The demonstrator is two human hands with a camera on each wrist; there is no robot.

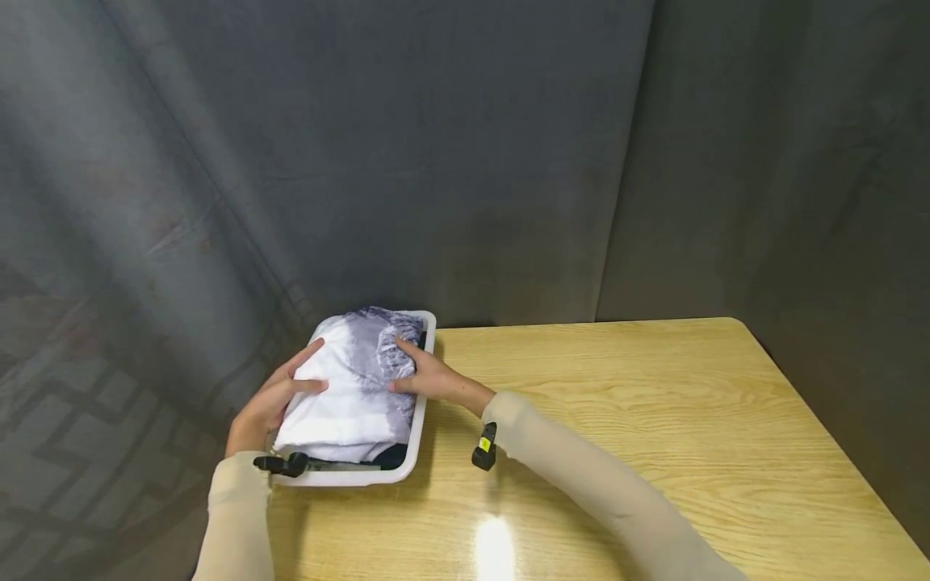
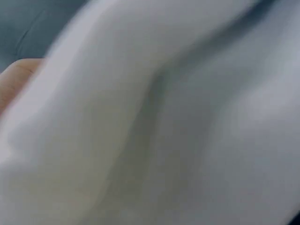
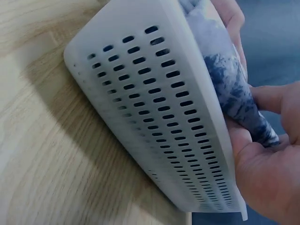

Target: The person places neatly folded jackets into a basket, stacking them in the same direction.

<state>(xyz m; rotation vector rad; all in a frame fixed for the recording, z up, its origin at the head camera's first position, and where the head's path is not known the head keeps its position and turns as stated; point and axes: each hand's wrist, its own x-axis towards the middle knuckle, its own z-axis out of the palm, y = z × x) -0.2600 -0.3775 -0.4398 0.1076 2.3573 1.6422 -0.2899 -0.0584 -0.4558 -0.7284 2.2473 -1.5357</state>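
A folded white cloth with a grey-purple pattern lies on top in a white plastic basket. My left hand holds its left side, thumb over the top. At the right side, my right hand grips the patterned part. The right wrist view shows the cloth's edge pinched between the right hand's thumb and fingers, just above the perforated basket wall. Blurred white fabric fills most of the left wrist view, and a bit of skin shows at its left edge.
Dark items show under the cloth at the basket's near right corner. The basket stands at the left end of a light wood table. A grey curtain hangs behind the table and along its left side.
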